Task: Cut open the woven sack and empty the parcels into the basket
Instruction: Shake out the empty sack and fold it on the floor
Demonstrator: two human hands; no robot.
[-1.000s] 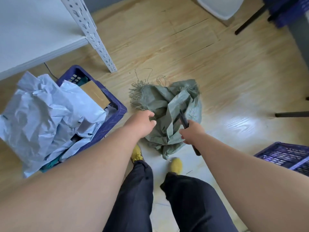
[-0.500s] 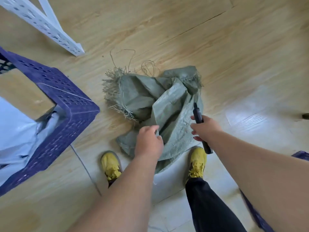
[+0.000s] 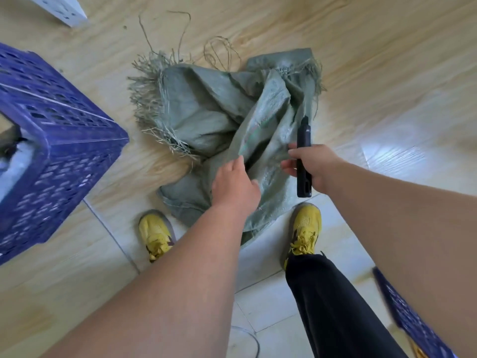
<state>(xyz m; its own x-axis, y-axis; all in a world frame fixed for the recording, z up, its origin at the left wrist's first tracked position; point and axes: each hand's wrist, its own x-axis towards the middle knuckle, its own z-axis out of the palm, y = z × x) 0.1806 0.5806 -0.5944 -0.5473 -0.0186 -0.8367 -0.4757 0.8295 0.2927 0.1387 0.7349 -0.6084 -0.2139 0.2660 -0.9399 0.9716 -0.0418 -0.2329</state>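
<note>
Closer now than a second ago, the view has dropped toward the floor [image 3: 361, 47], so the shelf leg has slid to the top left corner and the purple basket [image 3: 64, 140] fills the left edge, its white parcels only glimpsed at its near rim. Lying crumpled and flat on the floor just beside the basket's right corner is the green woven sack [image 3: 206, 109], its frayed, cut edge spread toward the basket and loose threads trailing off beyond it; it looks emptied, though a fold could still hide something. A second purple crate [image 3: 407, 316] pokes in at the lower right edge. Yellow shoes [image 3: 154, 236] stand either side of the sack's near end. The left hand [image 3: 235, 184] has moved lower on the cloth and grasps a raised fold near the middle of the sack, fingers curled into it. The right hand [image 3: 312, 166] is clenched round a dark utility knife [image 3: 303, 156], tip pointing away over the fabric; whether the blade is out is too small to tell. To finish well, I would judge it best to keep the knife turned away from the gripping hand, lift the sack by that fold and shake it over the basket to confirm nothing remains.
</note>
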